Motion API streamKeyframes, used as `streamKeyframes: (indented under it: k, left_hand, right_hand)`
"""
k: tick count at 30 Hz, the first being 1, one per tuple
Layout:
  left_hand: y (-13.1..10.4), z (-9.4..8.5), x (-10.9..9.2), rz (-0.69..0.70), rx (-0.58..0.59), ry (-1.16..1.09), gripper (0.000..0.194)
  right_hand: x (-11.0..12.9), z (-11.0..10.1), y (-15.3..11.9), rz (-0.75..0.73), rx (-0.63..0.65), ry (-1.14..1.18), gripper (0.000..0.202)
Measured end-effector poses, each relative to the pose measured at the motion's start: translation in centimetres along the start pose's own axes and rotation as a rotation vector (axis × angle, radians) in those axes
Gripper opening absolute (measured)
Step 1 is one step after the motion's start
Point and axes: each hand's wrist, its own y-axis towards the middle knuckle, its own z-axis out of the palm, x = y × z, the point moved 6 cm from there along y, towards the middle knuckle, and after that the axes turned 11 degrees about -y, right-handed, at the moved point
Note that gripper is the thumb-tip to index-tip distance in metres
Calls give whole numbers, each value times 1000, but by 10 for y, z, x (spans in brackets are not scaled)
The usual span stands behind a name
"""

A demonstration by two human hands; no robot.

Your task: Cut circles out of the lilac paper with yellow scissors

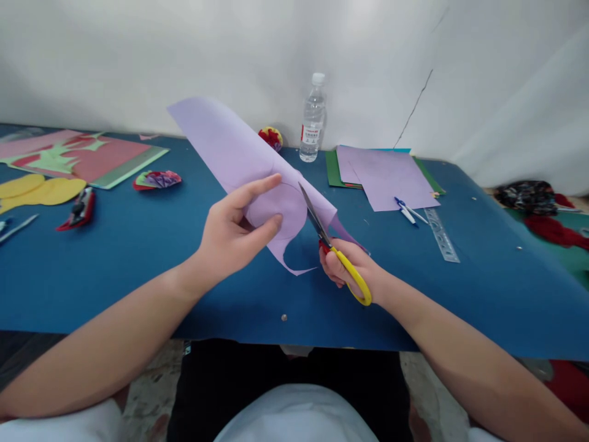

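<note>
A large sheet of purple paper (239, 144) is held up over the blue table, with a curved line drawn on it and a partly cut, rounded edge. My left hand (234, 227) grips the sheet, index finger and thumb on its near face, other fingers behind. In my right hand (352, 267) are scissors with yellow and red handles (356, 279). Their blades point up and left and lie at the paper beside the drawn curve. A narrow curling strip of the paper hangs below, near the blades.
Upright behind the paper stands a water bottle (313, 120). Stacked coloured sheets (396, 175), pens (406, 212) and a clear ruler (442, 236) lie right. On the left are cut papers (110, 159), yellow shapes (50, 191), a stapler (81, 209) and a colourful folded piece (157, 179).
</note>
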Motion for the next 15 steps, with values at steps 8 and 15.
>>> streamKeyframes:
  k: [8, 15]
  left_hand:
    - [0, 2, 2, -9, 34, 2, 58]
    - [0, 2, 1, 18, 44, 15, 57]
  right_hand:
    - [1, 5, 4, 92, 22, 59, 74]
    - [7, 5, 0, 95, 16, 145, 79]
